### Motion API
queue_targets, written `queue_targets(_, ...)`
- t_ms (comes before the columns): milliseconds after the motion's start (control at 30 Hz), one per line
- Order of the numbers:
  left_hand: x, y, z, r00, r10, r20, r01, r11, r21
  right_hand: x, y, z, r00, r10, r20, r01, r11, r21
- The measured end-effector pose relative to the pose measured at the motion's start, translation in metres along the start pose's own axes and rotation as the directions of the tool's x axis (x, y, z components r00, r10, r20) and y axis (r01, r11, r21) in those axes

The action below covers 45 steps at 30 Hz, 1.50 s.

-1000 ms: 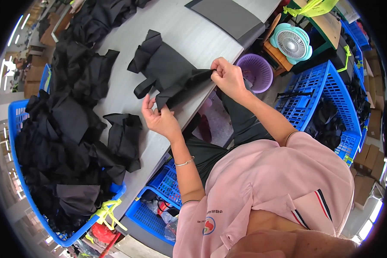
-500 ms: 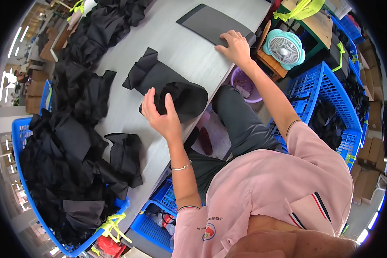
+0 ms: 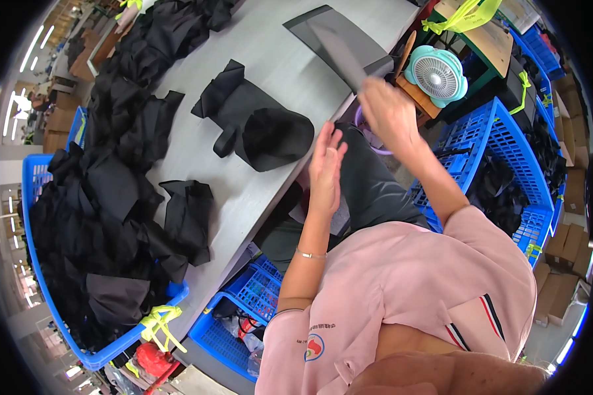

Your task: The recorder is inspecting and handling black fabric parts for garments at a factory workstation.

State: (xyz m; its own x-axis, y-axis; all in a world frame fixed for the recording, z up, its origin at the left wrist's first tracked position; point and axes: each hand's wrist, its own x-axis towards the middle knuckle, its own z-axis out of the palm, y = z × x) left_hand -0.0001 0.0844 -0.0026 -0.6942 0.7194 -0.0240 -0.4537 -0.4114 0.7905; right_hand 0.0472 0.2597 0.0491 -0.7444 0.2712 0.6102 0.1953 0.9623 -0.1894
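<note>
My right hand is lifted beside the table's right edge, closed on a thin grey sheet that is smeared by motion. Beneath that sheet lies a flat dark grey panel or stack of panels. My left hand hovers at the table edge with its fingers stretched upward and nothing in it. Just left of it, a black fabric piece rests on the table, its rounded end partly standing up and a short loop at its side. A smaller folded black piece lies nearer the left basket.
A blue basket heaped with black fabric stands at the left, and the heap runs on up the table. To the right are a turquoise fan, a purple bin and blue crates. Another blue basket sits below the table.
My right hand has come off the flat panels toward me, pulling up a thin grey sheet. My left hand has left the black fabric piece and moved right, to the table edge.
</note>
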Motion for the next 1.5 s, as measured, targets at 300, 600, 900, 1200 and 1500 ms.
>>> queue_targets(300,-0.026,-0.035,-0.001,0.933,-0.208,0.294,0.326,0.835,-0.444,-0.101,-0.052,-0.076,0.754,0.068,0.653,-0.607,0.452,0.653)
queue_targets(600,-0.051,0.008,0.003,0.966,-0.237,-0.102,0.181,0.905,-0.386,-0.114,-0.067,-0.067,0.948,0.228,0.224,-0.301,0.87,0.389)
queue_targets(900,-0.061,0.029,-0.009,0.805,0.559,-0.201,-0.24,0.616,0.751,-0.097,-0.057,-0.054,0.811,0.128,0.571,-0.555,0.477,0.681)
queue_targets(1200,0.008,0.049,-0.084,0.758,0.641,-0.117,-0.114,0.308,0.944,-0.064,-0.055,-0.017,0.816,0.07,0.574,-0.471,0.657,0.589)
queue_targets(1500,-0.008,0.056,-0.019,0.85,0.419,0.319,-0.425,0.189,0.885,-0.027,-0.072,0.052,0.764,0.007,0.645,-0.126,0.982,0.139)
